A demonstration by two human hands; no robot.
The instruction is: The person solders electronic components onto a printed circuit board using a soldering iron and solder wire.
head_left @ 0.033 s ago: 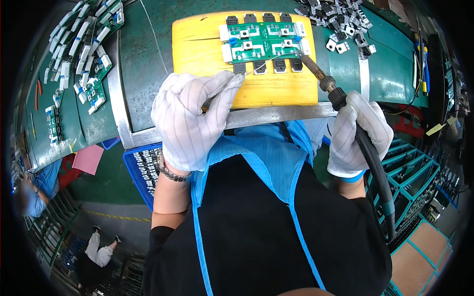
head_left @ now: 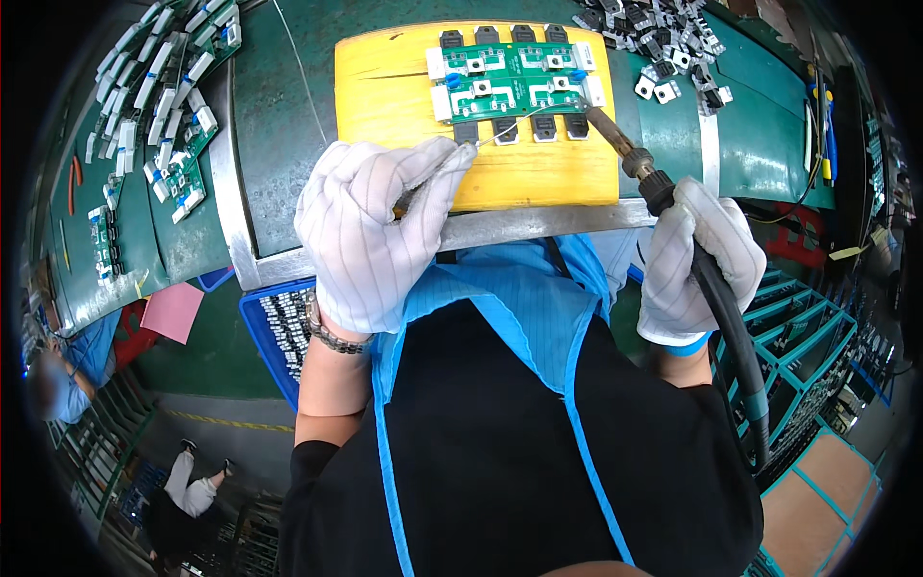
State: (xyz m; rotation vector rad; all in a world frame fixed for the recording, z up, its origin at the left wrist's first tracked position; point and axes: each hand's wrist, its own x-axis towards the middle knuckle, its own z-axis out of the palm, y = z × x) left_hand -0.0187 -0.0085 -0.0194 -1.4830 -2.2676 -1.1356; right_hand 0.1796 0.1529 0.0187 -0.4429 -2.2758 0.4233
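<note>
A green circuit board (head_left: 516, 69) rests on a yellow block (head_left: 385, 106). Black flat components (head_left: 544, 128) with metal tabs stick out along its near and far edges. White-gloved, my left hand (head_left: 375, 231) pinches a thin solder wire (head_left: 514, 123) that runs right to the board's near right corner. My right hand (head_left: 700, 258), also gloved, is wrapped round a soldering iron (head_left: 636, 162). The iron's tip meets the board's near right corner close to the wire's end; whether they touch is too small to tell. Its thick black cable hangs down beside my right forearm.
Assembled boards (head_left: 154, 91) are heaped at the far left, and loose black components (head_left: 663, 43) at the far right. A metal strip (head_left: 519, 223) edges the bench. A blue bin (head_left: 252, 317) of parts sits below left, teal racks (head_left: 798, 337) at right. Other people (head_left: 183, 505) are lower left.
</note>
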